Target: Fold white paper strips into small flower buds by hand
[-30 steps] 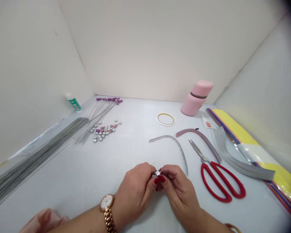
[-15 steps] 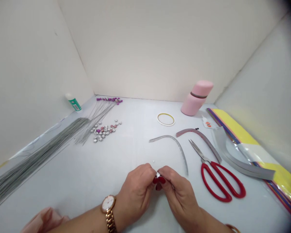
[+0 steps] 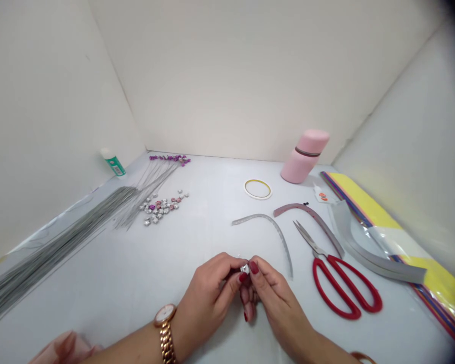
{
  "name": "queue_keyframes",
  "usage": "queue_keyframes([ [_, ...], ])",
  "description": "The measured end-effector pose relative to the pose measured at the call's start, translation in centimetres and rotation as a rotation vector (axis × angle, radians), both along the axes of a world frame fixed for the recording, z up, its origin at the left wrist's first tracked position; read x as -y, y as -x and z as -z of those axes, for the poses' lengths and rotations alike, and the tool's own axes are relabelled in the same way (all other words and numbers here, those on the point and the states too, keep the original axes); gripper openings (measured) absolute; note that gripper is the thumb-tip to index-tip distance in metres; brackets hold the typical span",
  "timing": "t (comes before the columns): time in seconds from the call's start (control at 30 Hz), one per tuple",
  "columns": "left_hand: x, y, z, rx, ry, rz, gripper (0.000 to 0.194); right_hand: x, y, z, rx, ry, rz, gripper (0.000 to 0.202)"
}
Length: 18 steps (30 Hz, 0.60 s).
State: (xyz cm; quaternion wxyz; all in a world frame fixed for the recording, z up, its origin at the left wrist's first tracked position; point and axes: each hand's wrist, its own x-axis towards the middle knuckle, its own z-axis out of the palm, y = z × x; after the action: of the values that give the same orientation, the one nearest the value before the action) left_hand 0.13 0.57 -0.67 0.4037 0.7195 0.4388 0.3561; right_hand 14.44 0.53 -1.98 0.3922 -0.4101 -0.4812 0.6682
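Between the fingertips of both hands is a small silver folded paper star (image 3: 244, 269), partly covered by fingers. My left hand (image 3: 216, 285) pinches it from the left with thumb and forefinger. From the right, my right hand (image 3: 278, 298) grips it too, thumb on top and the other fingers curled below. Just beyond the hands lies a thin curved silver paper strip (image 3: 267, 216), and behind it a pinkish strip (image 3: 311, 212). A heap of similar silver, pink and purple stars (image 3: 161, 208) is spread to the left.
Red-handled scissors (image 3: 333, 273) lie at right, beside grey strips (image 3: 379, 263) and packaged coloured paper (image 3: 387, 217). Behind are a tape ring (image 3: 258, 196), a pink bottle (image 3: 303, 159) and a small white tube (image 3: 320, 194). Wires (image 3: 60, 247), purple-tipped stems (image 3: 170, 160) and a glue stick (image 3: 116, 164) sit left.
My fingers have shifted around the star: the right thumb now lies on top and the left thumb has straightened. More of the silver star shows. The view has tilted slightly.
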Motion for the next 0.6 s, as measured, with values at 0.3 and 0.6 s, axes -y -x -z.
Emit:
queue_keyframes([
  [0.3, 0.0, 0.0, 0.0, -0.204, -0.155, 0.016, 0.021, -0.2, 0.1, -0.3, 0.076, 0.003, 0.005, 0.033],
  [0.6, 0.0, -0.5, 0.9, -0.380, -0.208, 0.013, 0.017, 0.0, 0.3, 0.1, 0.244, -0.110, 0.027, 0.036],
])
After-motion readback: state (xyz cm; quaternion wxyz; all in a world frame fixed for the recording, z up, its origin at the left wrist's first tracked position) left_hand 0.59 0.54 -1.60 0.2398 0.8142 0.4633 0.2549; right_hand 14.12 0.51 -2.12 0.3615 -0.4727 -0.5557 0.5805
